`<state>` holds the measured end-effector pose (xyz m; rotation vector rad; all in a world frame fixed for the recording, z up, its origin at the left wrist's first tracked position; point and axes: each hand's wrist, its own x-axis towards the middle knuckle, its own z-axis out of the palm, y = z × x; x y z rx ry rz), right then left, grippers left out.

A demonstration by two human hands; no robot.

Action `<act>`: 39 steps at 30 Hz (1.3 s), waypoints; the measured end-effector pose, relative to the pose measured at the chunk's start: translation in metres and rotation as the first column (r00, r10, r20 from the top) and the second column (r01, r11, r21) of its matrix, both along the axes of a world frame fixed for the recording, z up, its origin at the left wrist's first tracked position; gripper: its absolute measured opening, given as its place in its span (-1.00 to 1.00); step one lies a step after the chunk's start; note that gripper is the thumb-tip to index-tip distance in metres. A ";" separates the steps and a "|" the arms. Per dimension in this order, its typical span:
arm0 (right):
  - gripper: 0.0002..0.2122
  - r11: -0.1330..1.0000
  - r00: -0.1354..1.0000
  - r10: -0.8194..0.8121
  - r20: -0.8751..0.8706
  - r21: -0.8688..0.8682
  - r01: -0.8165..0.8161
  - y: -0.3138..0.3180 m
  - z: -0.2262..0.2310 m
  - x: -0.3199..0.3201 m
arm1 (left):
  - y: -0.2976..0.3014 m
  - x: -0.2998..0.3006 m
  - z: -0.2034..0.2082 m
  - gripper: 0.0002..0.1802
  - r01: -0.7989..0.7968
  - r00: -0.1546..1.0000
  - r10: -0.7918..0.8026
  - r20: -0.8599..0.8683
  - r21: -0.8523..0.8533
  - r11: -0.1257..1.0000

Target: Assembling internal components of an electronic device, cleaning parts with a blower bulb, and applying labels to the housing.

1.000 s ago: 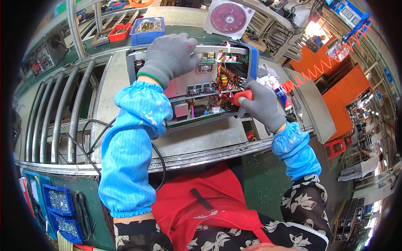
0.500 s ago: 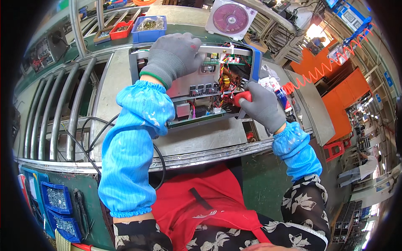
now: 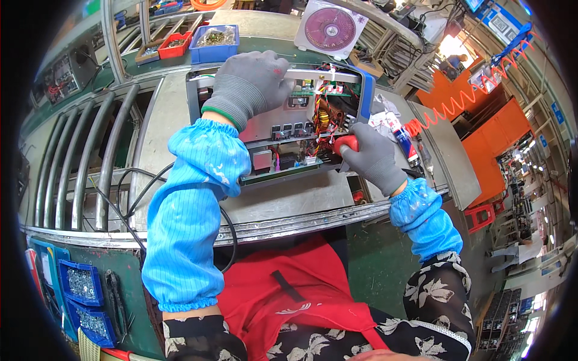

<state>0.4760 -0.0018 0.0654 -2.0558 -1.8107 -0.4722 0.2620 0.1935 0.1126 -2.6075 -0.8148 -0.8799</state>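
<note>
Head view shows hands at open machine, right gripping red handle

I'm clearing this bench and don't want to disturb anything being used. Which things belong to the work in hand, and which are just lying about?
In use:
- open machine case, left hand at its upper edge
- red handle, held in the right hand

Apparently lying about, untouched:
- tube
- fan
- blue bin
- red bin

A head-worn fisheye camera looks down from above the near side of the open electronics case. It faces forward over the case, near enough to show its wiring.
</note>
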 end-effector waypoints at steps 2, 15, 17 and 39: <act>-0.75 1.000 1.000 0.016 -0.021 0.012 -0.015 0.001 -0.002 0.002 | -0.001 -0.001 0.002 -0.61 -0.016 0.999 0.016 -0.029 -0.009 1.000; -0.71 0.997 0.997 0.022 -0.070 0.069 -0.017 -0.019 0.005 0.008 | -0.007 -0.003 0.007 -0.63 0.035 0.999 -0.036 -0.032 -0.017 0.999; -0.71 0.992 0.998 0.051 -0.045 0.120 -0.045 -0.031 0.004 0.011 | -0.007 0.002 0.007 -0.63 0.037 0.999 -0.038 -0.033 -0.028 0.999; -0.69 0.928 0.922 0.234 -0.308 0.353 -0.117 -0.055 -0.021 0.016 | -0.005 -0.002 0.006 -0.63 -0.028 0.999 0.028 -0.030 -0.004 1.000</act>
